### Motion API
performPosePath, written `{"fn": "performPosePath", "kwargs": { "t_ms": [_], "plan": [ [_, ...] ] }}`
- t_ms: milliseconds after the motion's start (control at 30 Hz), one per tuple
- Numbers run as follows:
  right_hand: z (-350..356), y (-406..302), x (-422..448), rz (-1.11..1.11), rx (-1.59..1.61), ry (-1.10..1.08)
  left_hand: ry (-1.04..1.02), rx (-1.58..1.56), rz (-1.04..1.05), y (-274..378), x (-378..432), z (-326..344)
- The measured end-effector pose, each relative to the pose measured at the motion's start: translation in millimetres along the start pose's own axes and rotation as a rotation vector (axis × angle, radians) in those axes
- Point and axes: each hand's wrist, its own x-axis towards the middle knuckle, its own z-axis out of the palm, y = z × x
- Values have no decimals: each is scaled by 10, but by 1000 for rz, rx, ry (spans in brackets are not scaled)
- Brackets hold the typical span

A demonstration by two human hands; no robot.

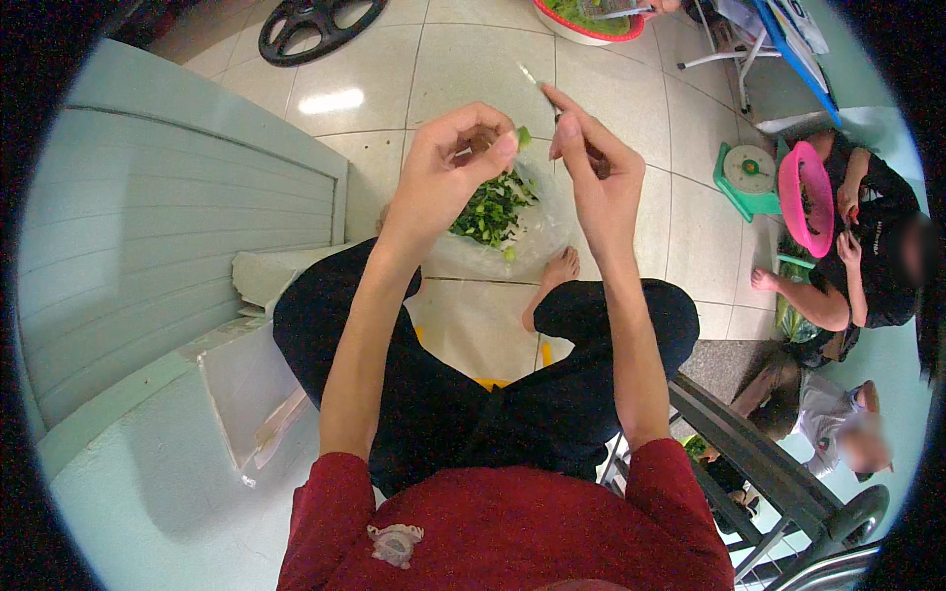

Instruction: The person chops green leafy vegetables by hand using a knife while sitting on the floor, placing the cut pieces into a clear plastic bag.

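Observation:
My left hand [451,159] pinches a small piece of green vegetable [524,137] between thumb and fingertips. A slim knife [529,76] is gripped in my right hand [607,166], its blade pointing up and to the left, away from me; the fingers cover most of its handle. Below both hands, a clear plastic bag [550,221] lies spread on the tiled floor near my bare foot [559,277]. Chopped leafy greens [488,214] are heaped on the bag, partly hidden by my left hand and wrist. One pale green bit [509,254] sits at the bag's near side.
A red-rimmed basin [591,33] of greens stands at the far side. On the right are a green scale [748,177] and a seated person with a pink basket [802,199]. Another person sits beyond a dark metal frame [746,436]. A pale panelled door [185,185] borders the left.

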Motion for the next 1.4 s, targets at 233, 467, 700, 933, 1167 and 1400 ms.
{"fn": "performPosePath", "kwargs": {
  "t_ms": [233,467,700,933,1167,1400],
  "plan": [
    [22,77,13,139,-133,-58,541,-150,-26,-2,52,-153],
    [72,289,44,87,-295,-100,781,-311,103,-2,55,-269],
    [29,44,8,128,-285,-24,868,-363,134,-11,48,-358],
    [-26,38,-51,175,-289,-229,616,-180,123,84,32,-238],
    [-11,-32,-56,183,-44,-204,419,80,68,79,29,-83],
    [-17,-11,-41,173,-116,-237,384,171,-14,45,34,-12]
  ]
}}
